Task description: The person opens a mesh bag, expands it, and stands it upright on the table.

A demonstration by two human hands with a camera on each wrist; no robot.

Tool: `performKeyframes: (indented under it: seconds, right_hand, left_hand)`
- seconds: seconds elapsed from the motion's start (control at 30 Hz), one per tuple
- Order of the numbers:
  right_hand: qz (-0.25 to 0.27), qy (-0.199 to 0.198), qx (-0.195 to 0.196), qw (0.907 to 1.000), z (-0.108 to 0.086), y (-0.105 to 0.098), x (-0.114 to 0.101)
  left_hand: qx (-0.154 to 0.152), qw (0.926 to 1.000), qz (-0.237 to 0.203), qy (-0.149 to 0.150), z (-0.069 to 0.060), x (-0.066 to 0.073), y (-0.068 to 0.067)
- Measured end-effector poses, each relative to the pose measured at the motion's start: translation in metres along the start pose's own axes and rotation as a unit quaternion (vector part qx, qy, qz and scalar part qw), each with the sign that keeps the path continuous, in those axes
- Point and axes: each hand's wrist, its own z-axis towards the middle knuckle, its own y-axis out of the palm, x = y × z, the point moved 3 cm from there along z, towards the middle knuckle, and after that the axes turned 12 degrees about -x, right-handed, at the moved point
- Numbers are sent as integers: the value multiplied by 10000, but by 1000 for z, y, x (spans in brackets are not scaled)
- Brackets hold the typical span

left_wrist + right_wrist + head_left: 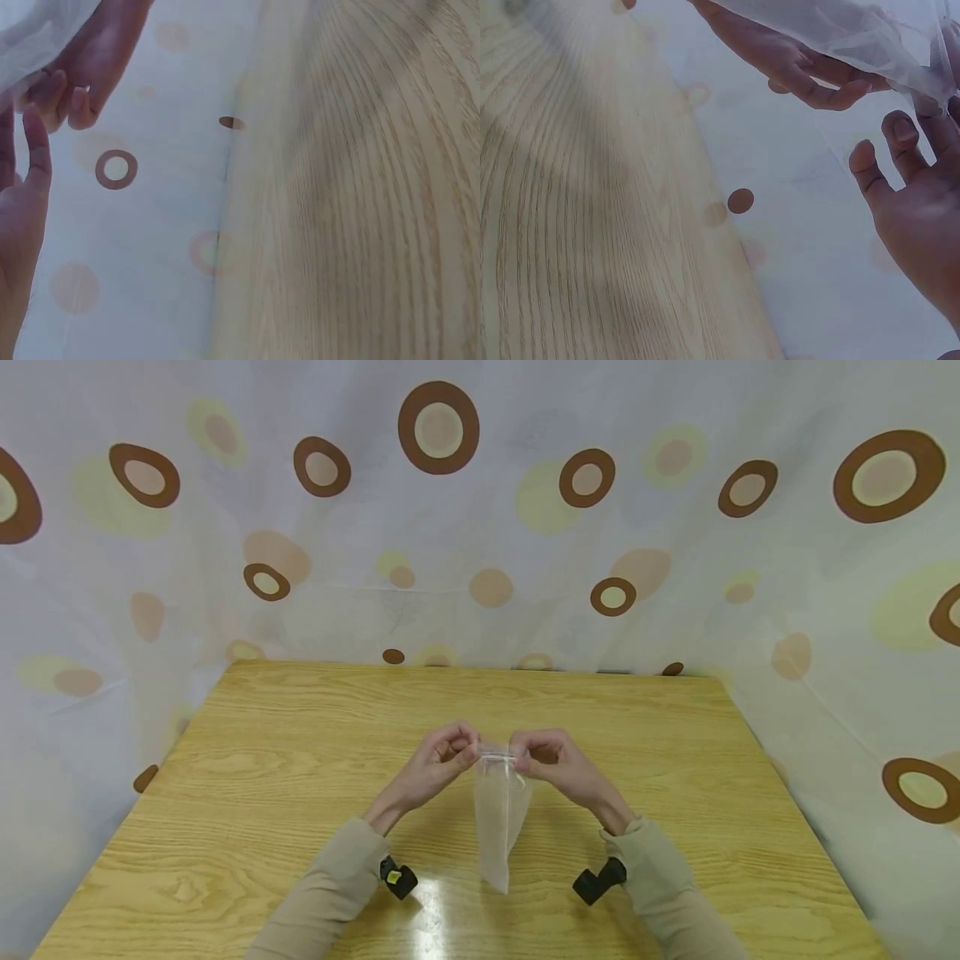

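A sheer white drawstring pouch [495,827] hangs above the table in the head view, its closed end down and its ribbon near the top. My left hand [438,764] pinches the pouch's top edge on the left. At the right side of that edge, my right hand [562,768] pinches it between thumb and fingers. Both wrist views show the pouch [37,37] only in part, at an upper corner. Seen from the right wrist, the sheer fabric [840,34] passes in front of part of the left hand. Whatever the pouch may contain cannot be made out.
A wood-grain table [262,777] lies beneath the hands. A white curtain [450,527] with brown and yellow circles stands behind it and at both sides. Black wrist cameras [401,881] are strapped over the beige sleeves [330,877].
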Motion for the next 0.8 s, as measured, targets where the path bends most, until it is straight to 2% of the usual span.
performKeyframes:
  seconds: [0.13, 0.23, 0.3, 0.37, 0.47, 0.53, 0.63, 0.8]
  right_hand:
    - [352, -186, -201, 9990, 2, 3, -2]
    - [386, -175, -303, 9986, 2, 3, -3]
    - [-53, 109, -206, 9997, 1, 2, -3]
    - [-689, 549, -83, 9961, 2, 1, -2]
    - [-1752, 1288, 107, 9760, 4, 2, -2]
    - [-2115, 1518, 139, 9654, 5, 3, -4]
    - [-2405, 1591, 62, 9575, 5, 4, -7]
    - [-2461, 1355, -305, 9592, 3, 5, -9]
  left_hand:
    - [-143, 9995, -36, 296, -1, 4, 0]
    - [-131, 9992, 150, 339, -2, 7, 0]
    - [-105, 9987, 386, 308, -2, 10, -1]
    - [-90, 9975, 655, 252, -1, 11, -1]
    - [-128, 9921, 1233, 170, 1, 12, 0]
    - [-172, 9877, 1549, 95, 1, 11, 0]
    - [-195, 9827, 1842, 7, 0, 11, -1]
    - [-10, 9789, 2038, -176, -4, 7, -6]
